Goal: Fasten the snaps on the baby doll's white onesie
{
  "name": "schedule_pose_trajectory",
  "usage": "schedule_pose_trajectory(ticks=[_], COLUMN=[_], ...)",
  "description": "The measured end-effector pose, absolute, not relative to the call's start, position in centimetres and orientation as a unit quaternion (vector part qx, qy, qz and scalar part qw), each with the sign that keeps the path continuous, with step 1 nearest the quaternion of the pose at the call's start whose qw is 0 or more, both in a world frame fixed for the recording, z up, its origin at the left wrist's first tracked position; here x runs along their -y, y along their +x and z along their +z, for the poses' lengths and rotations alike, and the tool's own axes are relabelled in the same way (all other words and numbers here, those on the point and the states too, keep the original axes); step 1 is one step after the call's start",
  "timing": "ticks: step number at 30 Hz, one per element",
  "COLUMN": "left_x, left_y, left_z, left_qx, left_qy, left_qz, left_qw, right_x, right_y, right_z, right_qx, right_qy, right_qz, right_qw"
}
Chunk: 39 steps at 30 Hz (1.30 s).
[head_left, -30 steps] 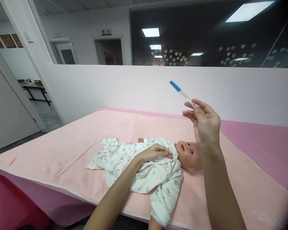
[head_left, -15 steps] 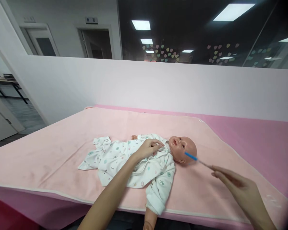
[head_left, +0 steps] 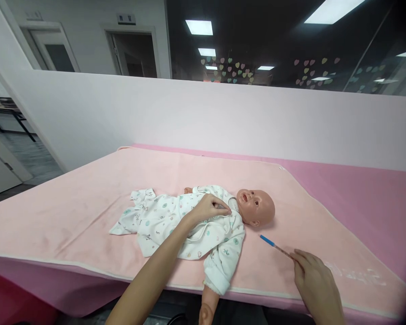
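A baby doll [head_left: 259, 207] lies on its back, its head to the right, in a white printed wrap shirt [head_left: 219, 234] and trousers. My left hand [head_left: 208, 208] rests on its chest; thumb and fingertips come together in a pinch at the shirt's collar edge. Low over the towel, right of the doll's shoulder, is a slim thermometer [head_left: 267, 240] with a blue end and a thin clear stem. My right hand [head_left: 314, 275] grips the stem's tip between thumb and fingers, palm down. The blue end points toward the doll's neck.
A peach towel [head_left: 88, 180] covers most of a pink padded table [head_left: 358, 189]. The doll's bare near arm [head_left: 209, 300] hangs over the front edge. Behind stands a white half wall [head_left: 223, 122] with dark glass above it.
My right hand has lowered the thermometer from beside the doll's head down toward the towel. My left thumb and fingertips have closed together at the collar.
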State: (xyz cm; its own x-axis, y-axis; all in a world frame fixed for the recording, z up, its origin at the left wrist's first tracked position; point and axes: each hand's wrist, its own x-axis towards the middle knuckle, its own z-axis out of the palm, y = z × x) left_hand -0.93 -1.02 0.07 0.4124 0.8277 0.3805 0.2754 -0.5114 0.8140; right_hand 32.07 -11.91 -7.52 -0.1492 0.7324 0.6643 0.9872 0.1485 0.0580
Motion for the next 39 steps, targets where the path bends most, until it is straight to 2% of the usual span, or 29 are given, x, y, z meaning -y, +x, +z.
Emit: schedule_pose_trajectory(ticks=[3,7,9,12,14,16,20,23,25,29,39], left_x=[0.8,0.1,-0.3,-0.5,-0.5,-0.4,-0.3,-0.1,0.1,0.4,0.2], left_y=[-1.0,-1.1,-1.2,-1.3,-1.4,-1.3,-1.2,-1.2,-1.2,-1.3,-1.4], left_z=[0.1,-0.1,-0.3,-0.3,-0.2,-0.2,-0.2,-0.2,-0.1,0.1,0.2], left_qx=[-0.338,-0.305,-0.293,-0.284,-0.284,-0.287,-0.297,-0.307,-0.310,-0.302,-0.292], left_qy=[0.758,0.720,0.688,0.650,0.637,0.631,0.639,0.651,0.672,0.712,0.704], left_qz=[0.435,0.471,0.490,0.514,0.519,0.520,0.512,0.497,0.473,0.440,0.454], left_qw=[0.349,0.408,0.449,0.483,0.494,0.499,0.491,0.484,0.478,0.456,0.462], right_x=[12.3,10.9,9.2,6.2,4.7,3.9,3.6,3.6,3.5,3.2,3.2], right_y=[29.2,22.3,18.5,14.3,13.3,13.3,14.3,14.4,14.3,14.1,14.0], right_z=[-5.2,-1.4,-0.3,-0.5,-1.5,-2.6,-3.7,-3.5,-3.4,-3.5,-3.4], right_qx=[0.706,0.701,0.763,0.796,0.807,0.812,0.768,0.716,0.692,0.696,0.716], right_qy=[-0.588,-0.532,-0.477,-0.479,-0.468,-0.446,-0.391,-0.349,-0.335,-0.344,-0.357], right_qz=[-0.301,-0.297,-0.261,-0.258,-0.249,-0.201,-0.072,-0.044,-0.041,-0.028,-0.019], right_qw=[0.256,0.371,0.350,0.264,0.259,0.319,0.501,0.603,0.638,0.629,0.600])
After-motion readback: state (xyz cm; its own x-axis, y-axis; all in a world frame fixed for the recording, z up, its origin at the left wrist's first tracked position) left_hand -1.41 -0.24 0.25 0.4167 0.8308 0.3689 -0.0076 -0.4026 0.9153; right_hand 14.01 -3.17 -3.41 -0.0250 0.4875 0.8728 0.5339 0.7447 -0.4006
